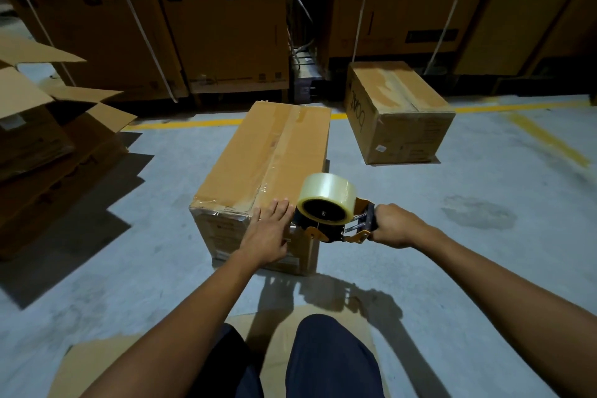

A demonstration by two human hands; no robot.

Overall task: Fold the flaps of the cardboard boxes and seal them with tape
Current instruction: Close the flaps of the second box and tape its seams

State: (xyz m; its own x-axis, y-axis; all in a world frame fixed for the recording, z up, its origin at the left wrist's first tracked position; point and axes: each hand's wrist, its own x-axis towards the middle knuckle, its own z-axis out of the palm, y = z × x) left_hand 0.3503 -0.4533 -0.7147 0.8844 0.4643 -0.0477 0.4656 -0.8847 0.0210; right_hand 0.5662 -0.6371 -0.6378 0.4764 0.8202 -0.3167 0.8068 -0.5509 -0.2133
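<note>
- Closest in: the person's knees (329, 359) are on a flat cardboard sheet (97, 365) laid on the floor (468, 284).
- The left hand (268, 233) lies flat with straight fingers on the near end of the box (258, 158), right at the top edge. That grip is apart and holds nothing, it's just pressing down.
- The right hand (395, 226) has its grip clamped round the handle of the tape dispenser (326, 229), just right of the left fingertips. The clear tape roll (326, 194) sits up top. The dispenser's nose is at the box's near end, but I can't tell if it's actually touching cardboard.
- The bit that matters: the box runs straight ahead from the dispenser, long axis pointing away from the person and leaning a little right. The center seam follows that same line. The left hand is nearer the seam and the right has the tool, so I'd guess any pass has to track that axis.
- There's already a glossy strip of tape (284, 142) along the seam, wrinkly at the near end. Flaps look shut, so my guess is this box is nearly done.
- Further out: a second box (400, 113) with its flaps shut sits well apart to the right, and open-flapped boxes (48, 126) wait on the left.
- At the back, a yellow line (193, 123) and tall strapped cartons (210, 26).
</note>
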